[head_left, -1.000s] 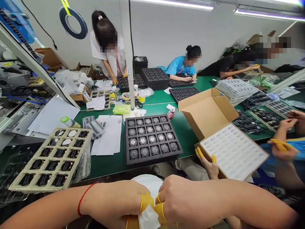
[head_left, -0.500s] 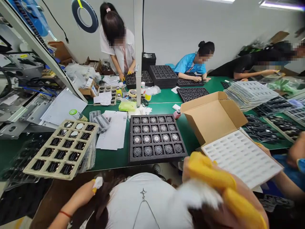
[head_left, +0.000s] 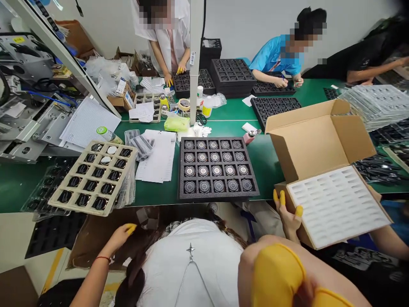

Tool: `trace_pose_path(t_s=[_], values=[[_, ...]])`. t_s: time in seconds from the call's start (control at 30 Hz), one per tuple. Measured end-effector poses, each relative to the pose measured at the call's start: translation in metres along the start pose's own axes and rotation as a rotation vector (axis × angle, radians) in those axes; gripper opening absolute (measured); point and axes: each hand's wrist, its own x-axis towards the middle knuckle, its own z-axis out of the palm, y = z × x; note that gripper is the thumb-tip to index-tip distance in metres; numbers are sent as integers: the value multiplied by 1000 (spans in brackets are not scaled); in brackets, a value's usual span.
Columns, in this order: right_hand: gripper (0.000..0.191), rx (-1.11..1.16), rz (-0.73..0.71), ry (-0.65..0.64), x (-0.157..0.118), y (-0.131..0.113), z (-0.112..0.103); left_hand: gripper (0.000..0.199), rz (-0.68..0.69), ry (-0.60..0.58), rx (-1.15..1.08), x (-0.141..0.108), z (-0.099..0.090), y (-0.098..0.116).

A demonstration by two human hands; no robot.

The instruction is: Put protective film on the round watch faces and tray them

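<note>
My left hand [head_left: 119, 238], with yellow finger covers, hangs over the brown carton [head_left: 92, 238] below the table edge; its fingers are loosely apart and hold nothing visible. A small white scrap [head_left: 127, 262] shows beneath it. Close to the camera at the lower right is my right hand [head_left: 287, 273], large, its yellow-covered fingers curled together; whatever is between them is hidden. A black foam tray [head_left: 219, 194] with rows of round dark pieces lies ahead at the table's front edge. Left of it, a beige tray [head_left: 92, 179] of shiny black pieces rests tilted on stacked clear trays.
At the right, another person's hands [head_left: 289, 215] hold an open cardboard box [head_left: 306, 149] with a white foam sheet [head_left: 338, 204]. Papers [head_left: 158, 157] lie between the trays. A white post [head_left: 194, 64] rises mid-table. More people work across the green table [head_left: 265, 157].
The white piece that was in my left hand is out of its fingers. My right hand has moved lower, and the white blur below it is gone. The view has tilted down; the box shows more fully.
</note>
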Motion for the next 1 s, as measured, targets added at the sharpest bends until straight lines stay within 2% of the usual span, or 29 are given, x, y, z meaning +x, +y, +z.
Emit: trace_pose_path(t_s=[0.07, 0.13, 0.17, 0.2, 0.23, 0.27, 0.3, 0.37, 0.47, 0.57, 0.67, 0.77, 0.87, 0.93, 1.0], values=[[33, -160, -85, 72, 20, -16, 22, 38, 93, 55, -81, 14, 0, 28], [30, -294, -106, 162, 36, -25, 42, 32, 218, 164, -142, 18, -3, 71], [29, -368, -118, 221, 41, -26, 49, 25, 324, 260, -175, 16, -6, 96], [28, -442, -134, 276, 44, -27, 53, 17, 605, 398, -243, 12, -10, 121], [26, -491, -152, 312, 45, -28, 56, 20, 905, 428, -298, 6, -14, 146], [24, -498, -167, 321, 45, -29, 56, 29, 1138, 387, -347, 0, -17, 170], [22, -455, -175, 311, 42, -30, 55, 31, 1236, 309, -391, -6, -20, 192], [20, -336, -144, 331, 34, -34, 51, 24, 1295, 205, -454, -13, -21, 227], [21, -281, -68, 457, 18, -36, 46, 12, 1255, -31, -645, -13, -13, 263], [27, -373, -126, 568, 3, -29, 38, 4, 1108, -349, -889, -7, 1, 290], [34, -488, -218, 628, -9, -22, 23, 10, 739, -771, -1138, -1, 12, 316], [40, -564, -264, 656, -20, -20, 9, 19, 446, -1055, -1188, 4, 22, 340], [39, -534, -294, 678, -28, -20, -1, 29, 307, -1184, -1118, 10, 30, 359], [35, -519, -288, 712, -33, -19, -7, 29, 318, -1205, -1060, 14, 35, 367], [32, -552, -261, 768, -38, -19, -14, 21, 395, -1177, -998, 18, 39, 371]])
